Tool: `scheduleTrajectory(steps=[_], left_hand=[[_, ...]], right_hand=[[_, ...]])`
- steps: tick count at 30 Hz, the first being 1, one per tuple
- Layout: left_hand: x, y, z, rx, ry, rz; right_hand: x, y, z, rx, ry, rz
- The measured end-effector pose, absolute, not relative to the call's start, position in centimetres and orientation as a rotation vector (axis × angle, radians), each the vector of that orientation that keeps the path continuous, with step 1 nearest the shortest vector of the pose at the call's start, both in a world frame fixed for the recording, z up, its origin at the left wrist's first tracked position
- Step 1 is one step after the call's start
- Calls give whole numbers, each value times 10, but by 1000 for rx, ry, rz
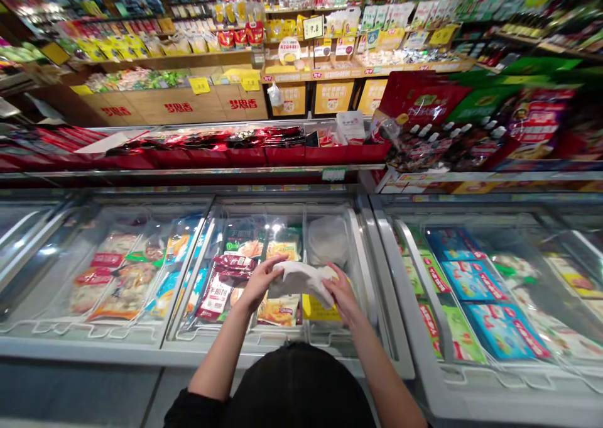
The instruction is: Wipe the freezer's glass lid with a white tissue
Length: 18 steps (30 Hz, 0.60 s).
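Soft-looking white cloth (302,273), rumpled, arches between left hand (262,282) and right hand (343,293); from where I stand, each grip is pinched on one end. Cloth is above the clear, reflective lid (277,228) of a grey-rimmed freezer (198,357); beneath lie flat, glossy printed packets (217,297) in divided rows.

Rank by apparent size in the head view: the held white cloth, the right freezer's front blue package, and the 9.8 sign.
1. Front blue package
2. White cloth
3. 9.8 sign
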<state>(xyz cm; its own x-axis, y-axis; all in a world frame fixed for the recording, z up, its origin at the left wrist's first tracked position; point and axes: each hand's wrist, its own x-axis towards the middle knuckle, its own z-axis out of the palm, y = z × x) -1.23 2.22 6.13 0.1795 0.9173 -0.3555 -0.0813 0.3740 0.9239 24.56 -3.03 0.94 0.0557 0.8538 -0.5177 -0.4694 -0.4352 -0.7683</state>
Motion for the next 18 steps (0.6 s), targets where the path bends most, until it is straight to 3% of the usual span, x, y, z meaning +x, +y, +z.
scheduleTrajectory(steps=[10, 18], left_hand=[[-20, 21, 66, 1483, 1219, 684], [-22, 32, 71, 1935, 1378, 482]], right_hand=[[265, -6, 56, -1357, -740, 1408], [263, -13, 60, -1647, -1700, 1074]])
